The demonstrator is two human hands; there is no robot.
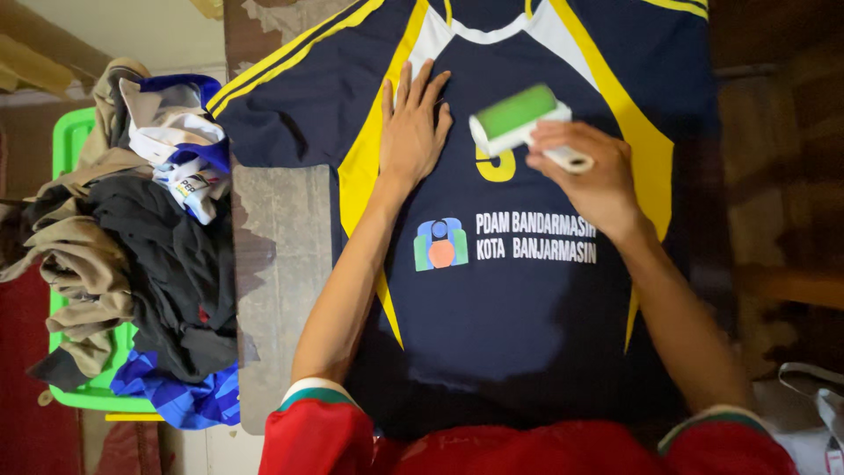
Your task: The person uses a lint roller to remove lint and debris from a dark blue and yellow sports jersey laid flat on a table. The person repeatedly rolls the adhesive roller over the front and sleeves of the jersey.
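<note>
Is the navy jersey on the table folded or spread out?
Spread out: the navy jersey lies flat, sleeve extended, left hand pressing it.

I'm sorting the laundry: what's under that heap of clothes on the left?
Under the heap of clothes a bright green basket shows at its top-left corner and bottom edge. The rest of it, and whatever lies lower in the heap, is covered.

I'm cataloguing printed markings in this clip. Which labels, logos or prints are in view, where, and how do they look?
Round emblem: jersey chest, blue, green, orange.
White lettering: two lines right of the emblem.
Yellow numeral: above the lettering, partly hidden by the lint roller.
</note>
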